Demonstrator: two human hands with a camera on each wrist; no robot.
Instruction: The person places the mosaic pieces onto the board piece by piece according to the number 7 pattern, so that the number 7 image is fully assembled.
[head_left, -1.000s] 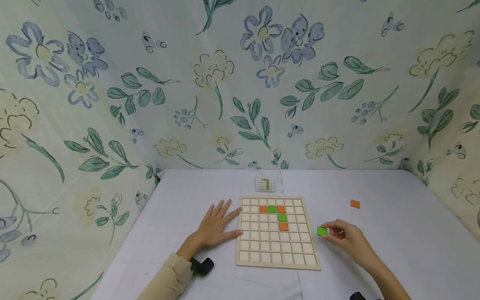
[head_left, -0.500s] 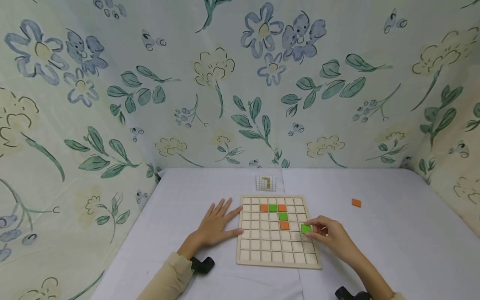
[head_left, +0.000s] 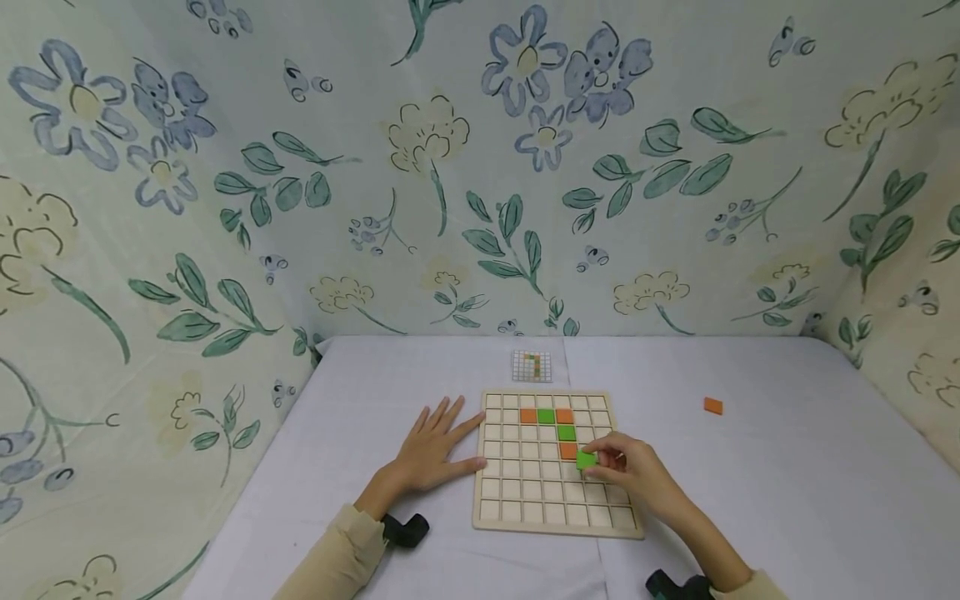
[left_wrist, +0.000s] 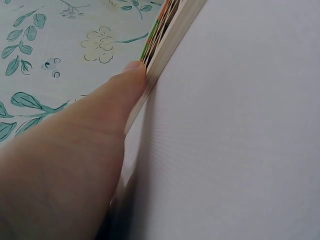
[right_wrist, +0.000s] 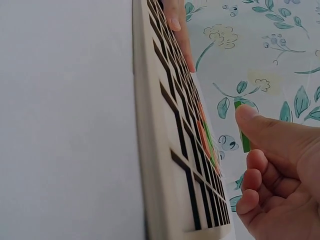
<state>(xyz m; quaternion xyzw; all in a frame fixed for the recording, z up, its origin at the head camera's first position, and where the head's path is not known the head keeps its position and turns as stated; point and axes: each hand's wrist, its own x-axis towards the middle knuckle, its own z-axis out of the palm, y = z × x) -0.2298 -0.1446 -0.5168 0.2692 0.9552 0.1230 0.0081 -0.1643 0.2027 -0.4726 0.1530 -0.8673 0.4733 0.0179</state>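
Observation:
A square wooden grid board [head_left: 517,492] lies on the table, with orange and green square tiles set in some of its cells. My right hand [head_left: 637,471] pinches a green tile [head_left: 586,460] between thumb and fingers over the board, just right of and below the lowest orange tile [head_left: 568,451]. The right wrist view shows this green tile [right_wrist: 245,137] held on edge, apart from the board. My left hand [head_left: 431,450] lies spread on the table, its thumb and index fingertips touching the board's left edge. In the left wrist view the thumb [left_wrist: 107,102] meets that edge.
Behind the board lies a small card [head_left: 532,366] printed with a coloured grid pattern. A loose orange tile [head_left: 713,406] rests on the white-covered table [head_left: 787,483] to the right. A floral curtain [head_left: 480,167] encloses the back and sides.
My right hand has carried the green tile leftward, from beside the board's right edge to over its cells. My left hand has stayed in place.

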